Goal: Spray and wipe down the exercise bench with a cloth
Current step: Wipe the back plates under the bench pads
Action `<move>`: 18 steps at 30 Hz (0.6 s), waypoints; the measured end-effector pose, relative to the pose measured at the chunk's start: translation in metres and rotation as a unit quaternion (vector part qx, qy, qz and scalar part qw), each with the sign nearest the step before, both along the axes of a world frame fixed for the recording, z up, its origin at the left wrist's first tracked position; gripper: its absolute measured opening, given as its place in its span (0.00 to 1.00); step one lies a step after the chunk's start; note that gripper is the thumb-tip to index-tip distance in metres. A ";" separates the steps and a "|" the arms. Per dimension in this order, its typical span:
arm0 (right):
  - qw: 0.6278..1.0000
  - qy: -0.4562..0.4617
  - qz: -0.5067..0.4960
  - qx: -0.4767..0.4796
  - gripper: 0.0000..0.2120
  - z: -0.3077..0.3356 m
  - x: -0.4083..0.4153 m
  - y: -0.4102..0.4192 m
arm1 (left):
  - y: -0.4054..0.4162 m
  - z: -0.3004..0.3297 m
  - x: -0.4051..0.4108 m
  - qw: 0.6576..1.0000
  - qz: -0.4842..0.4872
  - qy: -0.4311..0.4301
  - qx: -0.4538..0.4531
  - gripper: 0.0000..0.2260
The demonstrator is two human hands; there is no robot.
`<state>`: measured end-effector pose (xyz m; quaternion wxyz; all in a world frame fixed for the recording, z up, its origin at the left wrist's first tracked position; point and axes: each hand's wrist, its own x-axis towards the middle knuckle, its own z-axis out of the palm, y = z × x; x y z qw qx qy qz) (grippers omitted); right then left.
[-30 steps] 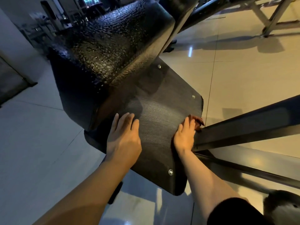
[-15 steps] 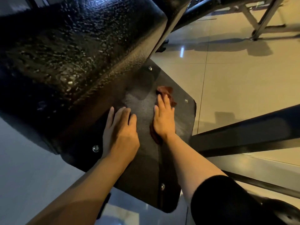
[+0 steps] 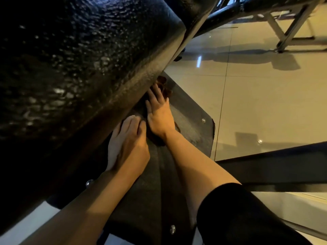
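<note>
The bench's black textured pad [image 3: 85, 68] fills the upper left, close to the camera. Beneath it lies a flat black board [image 3: 191, 124] with screw heads at its corners. My right hand [image 3: 159, 114] lies flat, fingers straight, and presses a reddish-brown cloth [image 3: 163, 85] against the board, right beside the pad's lower edge. Most of the cloth is hidden under the hand. My left hand [image 3: 127, 144] rests flat on the board just left of it, fingers straight, partly tucked under the pad.
A dark metal frame bar [image 3: 274, 167] runs across the lower right. Glossy beige floor tiles [image 3: 265, 103] spread to the right. Another machine's grey legs [image 3: 286, 32] stand at the upper right.
My right hand has slid the cloth from the board's right edge across and up toward the pad. The camera has come closer, and the pad now covers more of the view.
</note>
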<state>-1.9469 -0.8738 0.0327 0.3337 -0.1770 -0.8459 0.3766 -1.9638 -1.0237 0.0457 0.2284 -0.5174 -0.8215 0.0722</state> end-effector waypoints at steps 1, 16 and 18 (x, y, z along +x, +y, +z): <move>1.000 -0.001 -0.022 -0.007 0.24 -0.008 0.004 0.009 | 0.003 0.000 0.001 1.000 -0.007 0.009 -0.003 0.26; 0.996 -0.034 -0.062 -0.049 0.25 -0.012 -0.006 0.050 | 0.036 0.003 0.022 0.999 -0.016 -0.031 0.039 0.19; 0.998 -0.035 -0.044 -0.029 0.25 -0.017 -0.006 0.059 | 0.041 -0.001 0.023 1.000 -0.011 -0.005 0.028 0.20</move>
